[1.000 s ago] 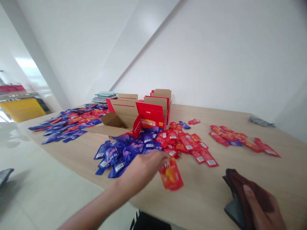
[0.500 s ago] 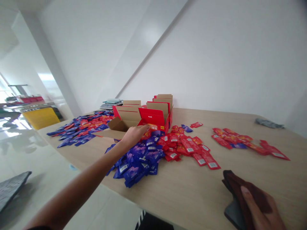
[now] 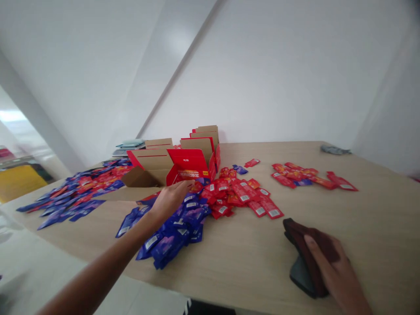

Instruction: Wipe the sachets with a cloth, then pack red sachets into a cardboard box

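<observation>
My left hand (image 3: 172, 200) reaches over a heap of purple packets (image 3: 172, 240), its fingers curled closed. A red-orange packet (image 3: 196, 187) shows right at the fingertips; whether the fingers grip it cannot be seen. Just beyond the hand stands an open red box (image 3: 187, 162), its brown inner flaps raised. On the right, my right hand (image 3: 328, 251) is closed around a dark brown, folded-looking object (image 3: 303, 238) with a grey flat part underneath; its kind is unclear. Red packets (image 3: 243, 192) lie in a pile between the two hands.
An open carton (image 3: 141, 177) adjoins the red box, with more open boxes (image 3: 205, 131) behind. Mixed purple and red packets (image 3: 82, 188) spread over the table's left. A smaller red group (image 3: 295, 175) lies right, a grey cloth (image 3: 334, 150) at the far right.
The view has turned right, shifting everything on the table leftward. My left hand sits a little lower against the red box. My right hand still holds the dark brown object.
</observation>
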Tool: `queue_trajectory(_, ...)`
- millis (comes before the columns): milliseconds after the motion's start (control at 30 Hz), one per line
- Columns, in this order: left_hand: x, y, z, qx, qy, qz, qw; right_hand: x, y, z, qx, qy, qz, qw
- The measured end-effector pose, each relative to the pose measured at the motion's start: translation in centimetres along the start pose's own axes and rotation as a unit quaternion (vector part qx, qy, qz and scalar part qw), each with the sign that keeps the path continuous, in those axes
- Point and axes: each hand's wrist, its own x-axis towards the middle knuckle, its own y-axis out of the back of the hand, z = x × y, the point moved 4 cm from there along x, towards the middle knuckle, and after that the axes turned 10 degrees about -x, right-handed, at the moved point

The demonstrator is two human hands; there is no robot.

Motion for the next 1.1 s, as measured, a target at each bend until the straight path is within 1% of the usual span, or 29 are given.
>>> queue_trajectory(100, 2.3, -1.0, 3.0, -0.035, -0.038, 0.01, 0.999, -0.1, -0.1, -0.3, -0.012, -0.012, 0.002, 1.0)
queue_trajectory(233, 7.1, -3.7, 6.5, -0.056, -0.063, -0.007, 0.996, -0.1, -0.1, -0.2, -0.021, -0.005, -0.001, 1.0)
queue_trajectory(367, 11.8, -7.2, 8.3, -0.058, -0.076, -0.038, 0.995, -0.1, -0.2, 0.0, -0.023, 0.006, -0.003, 1.0)
queue_trajectory(467, 13.5, -10.2, 8.8, -0.059, -0.078, -0.063, 0.993, -0.1, -0.2, -0.3, -0.022, 0.021, -0.002, 1.0)
queue_trajectory(533, 13.4, -12.3, 8.9, -0.058, -0.07, -0.085, 0.992, 0.0, -0.2, -0.3, -0.018, 0.018, -0.002, 1.0)
queue_trajectory(600, 12.5, -14.4, 8.7, -0.052, -0.06, -0.115, 0.99, 0.0, -0.2, -0.2, -0.017, 0.009, -0.004, 1.0)
queue_trajectory(667, 11.2, -15.9, 8.4, -0.045, -0.051, -0.146, 0.987, 0.0, -0.3, 0.0, -0.018, 0.009, -0.008, 1.0)
queue_trajectory(700, 10.6, -16.3, 8.3, -0.042, -0.048, -0.159, 0.985, 0.1, -0.3, 0.0, -0.019, 0.011, -0.009, 1.0)
queue_trajectory(767, 9.8, -16.7, 8.1, -0.038, -0.046, -0.176, 0.983, 0.1, -0.3, 0.1, -0.02, 0.015, -0.006, 1.0)
queue_trajectory(833, 9.5, -16.6, 8.0, -0.038, -0.047, -0.186, 0.981, 0.1, -0.3, 0.0, -0.021, 0.019, -0.004, 1.0)
queue_trajectory(967, 9.9, -16.3, 8.4, -0.04, -0.057, -0.208, 0.976, 0.0, -0.2, -0.3, -0.025, 0.024, 0.002, 0.999)
queue_trajectory(1100, 10.1, -16.6, 8.7, -0.045, -0.068, -0.225, 0.971, -0.2, -0.1, -0.8, -0.013, 0.021, 0.0, 1.0)
